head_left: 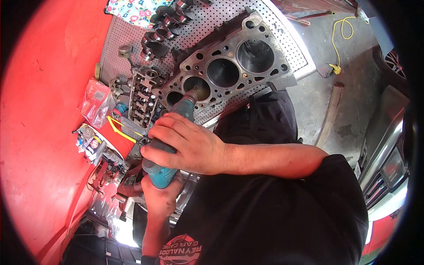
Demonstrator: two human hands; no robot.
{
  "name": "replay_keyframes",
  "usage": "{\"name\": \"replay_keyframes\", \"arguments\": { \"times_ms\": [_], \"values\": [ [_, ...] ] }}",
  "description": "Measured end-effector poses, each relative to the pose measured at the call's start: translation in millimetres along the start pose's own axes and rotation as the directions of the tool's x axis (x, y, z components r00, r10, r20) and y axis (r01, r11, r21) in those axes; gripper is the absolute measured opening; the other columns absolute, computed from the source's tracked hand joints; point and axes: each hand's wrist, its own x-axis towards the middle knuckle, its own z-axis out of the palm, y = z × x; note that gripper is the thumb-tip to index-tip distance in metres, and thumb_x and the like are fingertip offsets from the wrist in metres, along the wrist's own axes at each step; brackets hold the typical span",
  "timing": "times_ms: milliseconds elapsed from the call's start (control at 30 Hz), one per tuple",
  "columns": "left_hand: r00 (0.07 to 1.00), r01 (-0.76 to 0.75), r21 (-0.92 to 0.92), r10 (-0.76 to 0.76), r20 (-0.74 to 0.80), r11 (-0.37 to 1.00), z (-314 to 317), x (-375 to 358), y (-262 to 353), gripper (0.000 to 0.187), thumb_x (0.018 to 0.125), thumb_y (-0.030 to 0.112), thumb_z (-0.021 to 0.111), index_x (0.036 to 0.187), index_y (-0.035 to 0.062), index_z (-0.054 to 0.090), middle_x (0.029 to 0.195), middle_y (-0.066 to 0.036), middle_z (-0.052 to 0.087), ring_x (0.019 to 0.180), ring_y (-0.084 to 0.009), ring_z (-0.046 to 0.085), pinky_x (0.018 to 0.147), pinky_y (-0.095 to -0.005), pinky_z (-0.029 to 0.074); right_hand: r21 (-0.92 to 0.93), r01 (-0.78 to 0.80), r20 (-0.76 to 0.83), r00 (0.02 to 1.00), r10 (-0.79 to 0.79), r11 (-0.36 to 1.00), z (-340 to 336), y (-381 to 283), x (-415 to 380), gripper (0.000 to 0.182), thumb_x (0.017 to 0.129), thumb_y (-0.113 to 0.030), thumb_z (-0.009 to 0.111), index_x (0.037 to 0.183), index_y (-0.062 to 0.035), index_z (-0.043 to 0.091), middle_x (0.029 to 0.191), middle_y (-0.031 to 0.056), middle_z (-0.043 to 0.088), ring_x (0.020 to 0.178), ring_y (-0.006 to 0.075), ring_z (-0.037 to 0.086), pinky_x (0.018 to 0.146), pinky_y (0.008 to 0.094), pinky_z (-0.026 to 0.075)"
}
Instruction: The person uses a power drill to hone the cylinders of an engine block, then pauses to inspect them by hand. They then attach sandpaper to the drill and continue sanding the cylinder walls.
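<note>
Two-handed hold: the right hand wraps the teal power drill, the left hand clasps its rear, nose at the engine block's cylinder bore. Probably heavy, rigid; grip the housing, clear of the chuck.

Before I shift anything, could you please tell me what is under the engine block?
The perforated table shows around the block; whatever lies directly underneath is covered.

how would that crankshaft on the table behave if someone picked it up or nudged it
The crankshaft would probably feel stiff and heavy for its size, since it looks like thick metal. Nudged, it might rock or roll unevenly, given its offset, lobed shape. Its shiny, smooth sections could be slippery to hold.
</note>
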Motion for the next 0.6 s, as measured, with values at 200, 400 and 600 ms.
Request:
{"name": "replay_keyframes", "arguments": {
  "times_ms": [200,400,600],
  "values": [
    [1.0,0.021,0.051,-0.022,0.011,0.998,-1.1,4.6,0.4,0.046,0.079,-0.004,0.068,0.125,-0.0065,0.065,0.119,-0.009,0.071,0.107,-0.0175,0.067,0.096,-0.0328,0.052,-0.004,0.008,-0.009,1.0,-0.008,1.0,1.2,2.0,0.6,0.054,0.081,-0.015,0.069,0.135,-0.0188,0.06,0.127,0.0148,0.058,0.117,0.0353,0.062,0.107,0.0513,0.053],
    [1.0,0.0,-0.002,0.0,0.0,1.0,-0.5,4.6,-3.8,0.044,0.079,-0.005,0.067,0.122,-0.0063,0.066,0.117,-0.009,0.071,0.104,-0.0172,0.068,0.094,-0.0322,0.052,-0.02,0.005,0.01,1.0,-0.005,1.0,1.8,2.4,-0.5,0.053,0.081,-0.015,0.069,0.134,-0.0186,0.061,0.127,0.0149,0.058,0.118,0.0354,0.061,0.107,0.0514,0.053],
    [1.0,-0.008,-0.021,0.008,0.022,1.0,0.0,7.6,-6.2,0.038,0.078,-0.005,0.068,0.116,-0.0059,0.068,0.109,-0.007,0.072,0.098,-0.015,0.068,0.088,-0.0308,0.053,-0.005,0.002,0.011,1.0,-0.002,1.0,2.7,4.7,-1.3,0.054,0.082,-0.015,0.069,0.135,-0.0181,0.06,0.126,0.0148,0.058,0.118,0.0356,0.061,0.107,0.0519,0.053]
  ]
}}
